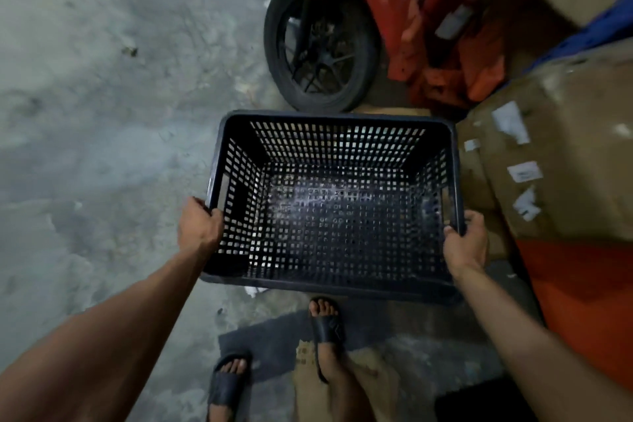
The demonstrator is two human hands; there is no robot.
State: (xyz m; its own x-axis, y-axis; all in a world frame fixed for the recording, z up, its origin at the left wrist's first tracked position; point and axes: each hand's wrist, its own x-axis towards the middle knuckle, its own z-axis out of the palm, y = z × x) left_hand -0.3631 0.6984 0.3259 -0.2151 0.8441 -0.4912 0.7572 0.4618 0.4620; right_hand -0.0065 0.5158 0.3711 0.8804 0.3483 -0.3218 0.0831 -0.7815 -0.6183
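Note:
An empty black plastic crate (335,118) with perforated walls and floor is held in front of me above the concrete floor. My left hand (198,224) grips the rim of its left side wall, thumb inside. On the opposite side, my right hand (467,241) grips the right rim, fingers curled over the edge. The crate sits roughly level, and the grey floor shows through its holes.
A red motorbike with its black front wheel (320,44) stands just beyond the crate. Taped cardboard parcels (565,154) are stacked at the right, with an orange surface (582,301) below them. My sandalled feet (325,329) stand on flattened cardboard. Bare concrete floor (102,113) spreads to the left.

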